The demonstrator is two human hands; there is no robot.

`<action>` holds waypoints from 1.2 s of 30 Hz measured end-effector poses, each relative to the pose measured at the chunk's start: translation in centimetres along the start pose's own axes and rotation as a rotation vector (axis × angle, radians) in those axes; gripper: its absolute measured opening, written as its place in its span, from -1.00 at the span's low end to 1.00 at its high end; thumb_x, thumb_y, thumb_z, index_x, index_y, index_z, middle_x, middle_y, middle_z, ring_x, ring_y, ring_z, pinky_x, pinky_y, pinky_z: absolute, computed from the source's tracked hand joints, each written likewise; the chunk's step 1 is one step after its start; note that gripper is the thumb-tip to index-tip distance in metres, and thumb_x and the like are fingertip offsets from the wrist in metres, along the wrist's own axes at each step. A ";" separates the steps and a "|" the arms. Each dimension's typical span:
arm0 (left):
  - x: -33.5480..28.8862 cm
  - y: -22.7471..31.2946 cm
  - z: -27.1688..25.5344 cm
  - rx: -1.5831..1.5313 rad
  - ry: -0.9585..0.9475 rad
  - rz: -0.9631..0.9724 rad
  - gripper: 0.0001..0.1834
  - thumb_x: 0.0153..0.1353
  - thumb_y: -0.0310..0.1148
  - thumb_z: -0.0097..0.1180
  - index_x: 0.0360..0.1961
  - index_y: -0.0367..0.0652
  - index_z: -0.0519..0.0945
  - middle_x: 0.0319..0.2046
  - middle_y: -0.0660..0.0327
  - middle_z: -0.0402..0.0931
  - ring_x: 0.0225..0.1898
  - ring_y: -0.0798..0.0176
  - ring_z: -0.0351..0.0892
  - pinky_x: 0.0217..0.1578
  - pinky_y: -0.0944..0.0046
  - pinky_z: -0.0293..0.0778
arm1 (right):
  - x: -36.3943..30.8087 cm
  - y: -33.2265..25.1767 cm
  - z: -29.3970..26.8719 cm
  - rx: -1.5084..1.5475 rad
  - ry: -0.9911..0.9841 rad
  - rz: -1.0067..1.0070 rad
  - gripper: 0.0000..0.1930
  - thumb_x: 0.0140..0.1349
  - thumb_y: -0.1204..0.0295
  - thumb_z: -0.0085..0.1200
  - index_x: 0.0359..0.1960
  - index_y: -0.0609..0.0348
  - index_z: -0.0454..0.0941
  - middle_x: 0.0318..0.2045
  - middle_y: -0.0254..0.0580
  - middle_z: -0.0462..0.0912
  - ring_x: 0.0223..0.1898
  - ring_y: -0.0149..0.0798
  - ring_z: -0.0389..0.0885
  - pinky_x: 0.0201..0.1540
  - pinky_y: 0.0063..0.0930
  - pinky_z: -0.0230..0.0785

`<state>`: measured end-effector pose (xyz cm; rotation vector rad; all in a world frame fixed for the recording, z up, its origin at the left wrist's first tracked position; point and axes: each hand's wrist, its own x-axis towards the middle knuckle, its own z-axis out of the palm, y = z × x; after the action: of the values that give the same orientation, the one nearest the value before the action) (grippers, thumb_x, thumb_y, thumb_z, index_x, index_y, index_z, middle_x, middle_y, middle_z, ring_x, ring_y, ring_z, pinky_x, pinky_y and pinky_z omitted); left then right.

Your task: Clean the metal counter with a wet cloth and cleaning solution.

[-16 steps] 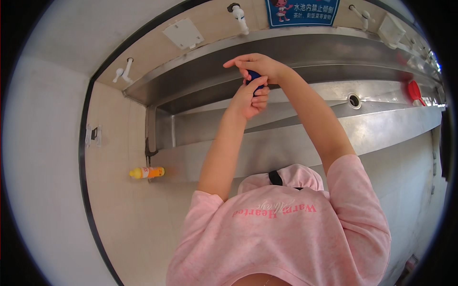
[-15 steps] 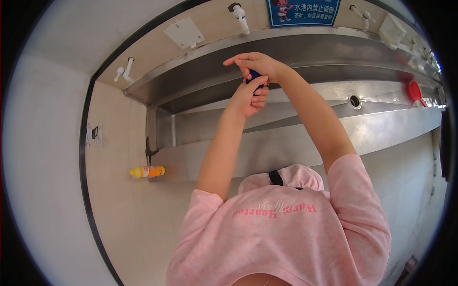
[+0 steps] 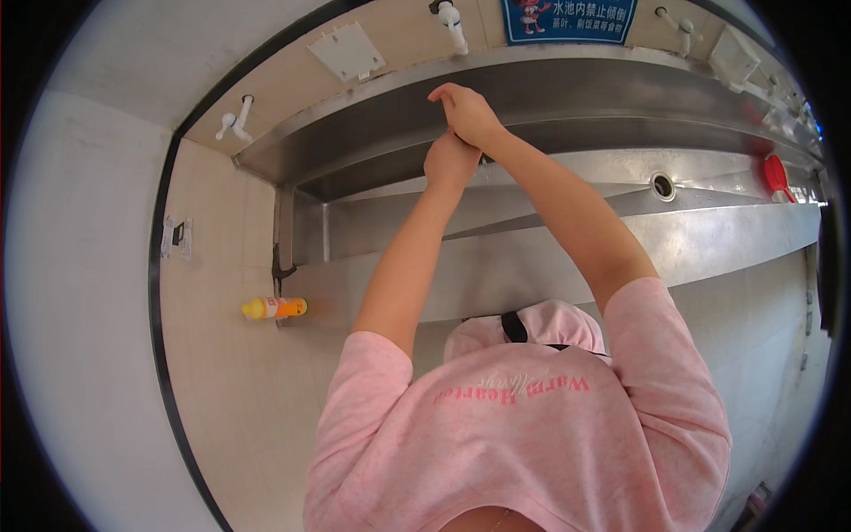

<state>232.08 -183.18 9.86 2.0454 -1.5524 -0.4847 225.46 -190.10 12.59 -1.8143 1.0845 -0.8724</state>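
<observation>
Over the metal trough sink (image 3: 532, 239), my two hands meet. My left hand (image 3: 450, 163) is closed, its back toward the view and its fingers mostly hidden. It presses against the underside of my right hand (image 3: 472, 117), near the wrist. Whatever the left fingers hold is out of sight; only a small dark spot shows beside the hand. My right hand is bent at the wrist, its visible fingers loosely stretched and curving to the left, with nothing seen in them.
White taps (image 3: 451, 27) line the tiled wall behind the trough, below a blue sign (image 3: 567, 19). A round drain (image 3: 662, 186) and a red scoop-like thing (image 3: 776, 176) are to the right. A yellow-and-orange bottle (image 3: 277, 308) is at the left, by the trough's end.
Both hands have shifted slightly up and left. The left hand has turned so its back shows, and the dark blue thing it gripped is hidden now. The right fingers have bent more.
</observation>
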 end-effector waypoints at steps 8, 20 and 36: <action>-0.1 0.1 -0.2 0.276 -0.013 0.014 -0.69 0.07 -0.10 0.09 -0.36 -0.12 0.64 -0.42 0.07 0.66 -0.29 -0.07 0.65 -0.33 0.01 0.51 | -0.8 1.3 1.8 -0.033 0.274 -0.007 -0.76 0.37 0.37 -0.18 -0.13 0.12 0.55 -0.24 0.06 0.65 -0.15 0.13 0.59 -0.07 -0.13 0.41; -0.3 -4.7 4.6 0.153 0.068 -0.043 -0.62 0.01 -0.11 0.24 -0.28 -0.19 0.54 -0.33 -0.01 0.64 -0.19 -0.10 0.63 -0.25 0.00 0.52 | -3.4 8.9 5.4 -0.099 0.410 0.086 -0.67 0.31 0.24 -0.01 0.00 0.17 0.51 -0.23 0.02 0.65 -0.16 0.04 0.62 -0.12 -0.19 0.42; -9.0 -13.6 6.8 -1.190 0.033 -0.541 -0.75 0.34 -0.24 0.05 -0.12 -0.19 0.54 -0.19 0.28 0.55 -0.12 0.31 0.51 -0.07 0.24 0.41 | -11.5 12.9 2.6 0.478 -0.024 0.596 -0.75 0.36 0.37 -0.08 -0.09 0.21 0.57 -0.38 -0.24 0.62 -0.36 -0.37 0.54 -0.28 -0.46 0.38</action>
<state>236.21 -173.02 -3.94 1.4021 -0.3769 -1.1963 218.88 -182.50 -1.76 -1.0224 1.1875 -0.6649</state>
